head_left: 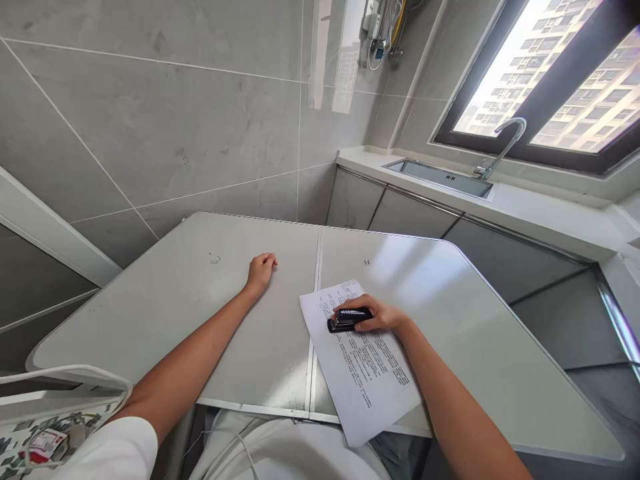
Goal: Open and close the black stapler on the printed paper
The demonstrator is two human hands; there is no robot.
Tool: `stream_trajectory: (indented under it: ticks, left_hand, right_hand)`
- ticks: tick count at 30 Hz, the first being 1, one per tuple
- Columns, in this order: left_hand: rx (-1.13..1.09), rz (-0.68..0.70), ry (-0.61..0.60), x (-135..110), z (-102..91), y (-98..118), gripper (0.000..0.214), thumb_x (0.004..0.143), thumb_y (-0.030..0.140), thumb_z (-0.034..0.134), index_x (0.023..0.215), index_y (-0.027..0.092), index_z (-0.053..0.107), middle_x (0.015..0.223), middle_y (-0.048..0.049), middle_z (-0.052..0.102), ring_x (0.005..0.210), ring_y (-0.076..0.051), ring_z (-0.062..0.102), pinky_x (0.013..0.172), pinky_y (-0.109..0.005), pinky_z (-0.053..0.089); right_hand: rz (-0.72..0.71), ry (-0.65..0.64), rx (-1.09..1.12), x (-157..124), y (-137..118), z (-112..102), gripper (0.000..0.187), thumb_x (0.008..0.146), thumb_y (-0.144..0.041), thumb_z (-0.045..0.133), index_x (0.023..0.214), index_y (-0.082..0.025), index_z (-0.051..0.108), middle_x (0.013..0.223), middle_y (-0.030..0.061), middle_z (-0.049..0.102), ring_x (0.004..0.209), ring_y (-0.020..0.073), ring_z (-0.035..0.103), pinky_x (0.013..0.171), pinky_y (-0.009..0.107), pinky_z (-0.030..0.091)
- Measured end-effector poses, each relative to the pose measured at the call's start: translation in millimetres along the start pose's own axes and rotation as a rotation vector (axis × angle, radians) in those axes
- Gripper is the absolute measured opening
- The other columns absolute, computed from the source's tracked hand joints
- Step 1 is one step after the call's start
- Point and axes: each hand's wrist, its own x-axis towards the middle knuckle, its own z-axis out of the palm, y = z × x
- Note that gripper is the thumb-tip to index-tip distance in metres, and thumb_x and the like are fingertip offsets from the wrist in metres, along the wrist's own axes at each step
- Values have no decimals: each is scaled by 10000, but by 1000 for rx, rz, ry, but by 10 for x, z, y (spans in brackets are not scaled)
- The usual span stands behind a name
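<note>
A black stapler [349, 319] rests over a printed sheet of paper [373, 373], with my right hand [377, 313] wrapped round its back part. The paper lies slanted on the table, its lower edge hanging past the front rim. To the left of the paper, my left hand [261, 272] rests on the table with its fingers curled closed. What those fingers hold, if anything, is hidden. Several small bits that look like loose staples [215, 259] lie beyond the left hand. Two tiny metallic pieces, perhaps staples [367, 262], lie beyond the paper.
The pale folding table [165, 300] has a seam down its middle. Behind it stands a tiled wall [200, 133]. At the right are a counter with a sink [440, 179], a faucet [507, 147] and a window. A white basket [65, 400] with packages stands at the lower left.
</note>
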Motion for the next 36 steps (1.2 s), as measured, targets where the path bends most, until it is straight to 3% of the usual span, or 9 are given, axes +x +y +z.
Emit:
stream_trajectory:
  ticks: [4, 7, 14, 19, 23, 25, 30, 33, 36]
  left_hand:
    - [-42, -21, 1, 9, -4, 8, 345, 900, 380, 549, 600, 209, 557, 609, -15, 499, 604, -160, 437, 565, -291, 306]
    - [-93, -66, -8, 38, -39, 22, 405, 893, 383, 564, 544, 213, 448, 551, 5, 408, 543, -141, 364, 531, -289, 270]
    - [-224, -191, -228, 72, -189, 129, 471, 814, 338, 689, 509, 213, 352, 503, 25, 346, 459, -98, 259, 470, -290, 204]
    - [-326, -268, -284, 113, -244, 118, 469, 812, 351, 698, 537, 218, 343, 515, 41, 322, 431, -80, 235, 428, -275, 191]
    - [-451, -317, -311, 220, -332, 62, 428, 807, 381, 676, 564, 221, 361, 546, 37, 349, 440, -83, 314, 427, -251, 308]
    - [-511, -311, -302, 280, -429, 47, 442, 809, 384, 663, 568, 226, 328, 543, 45, 329, 441, -81, 316, 433, -244, 338]
    - [-646, -208, -210, 405, -779, 26, 567, 840, 362, 626, 571, 229, 145, 507, 77, 122, 410, -69, 173, 387, -221, 231]
    - [-702, -172, -126, 454, -911, -24, 550, 839, 342, 608, 566, 219, 146, 501, 67, 131, 410, -70, 172, 386, -217, 228]
    - [-677, -213, -72, 488, -923, -93, 534, 831, 344, 603, 572, 219, 153, 501, 67, 141, 403, -69, 172, 381, -218, 222]
  right_hand:
    - [26, 103, -43, 130, -5, 120, 600, 813, -372, 799, 1369, -192, 661, 1314, 123, 702, 1220, 293, 657, 1069, 443, 508]
    - [65, 142, -54, 145, -5, 147, 589, 802, -405, 806, 1344, -210, 680, 1306, 107, 707, 1205, 300, 664, 1062, 463, 517]
    - [94, 266, -52, 218, 26, 235, 621, 832, -412, 788, 1409, -244, 628, 1357, 89, 684, 1252, 305, 640, 1102, 500, 489]
    - [53, 407, -166, 566, 2, 525, 594, 842, -351, 760, 1416, -272, 625, 1411, 58, 649, 1285, 309, 611, 1141, 509, 448]
    - [29, 467, -213, 921, -47, 737, 580, 822, -280, 732, 1395, -279, 642, 1353, 39, 683, 1232, 301, 640, 1114, 515, 466]
    - [21, 487, -222, 1111, -66, 813, 570, 807, -257, 717, 1374, -283, 659, 1315, 26, 703, 1202, 296, 655, 1106, 520, 472]
    - [-11, 542, -180, 1570, -51, 947, 578, 763, -223, 704, 1335, -298, 684, 1260, -10, 728, 1166, 283, 675, 1104, 515, 486]
    - [-15, 547, -159, 1732, -24, 981, 588, 743, -220, 707, 1324, -310, 691, 1255, -24, 729, 1163, 279, 679, 1106, 514, 490]
    - [-21, 525, -151, 1775, -13, 991, 581, 743, -236, 720, 1318, -317, 693, 1281, -27, 717, 1181, 276, 673, 1114, 512, 484]
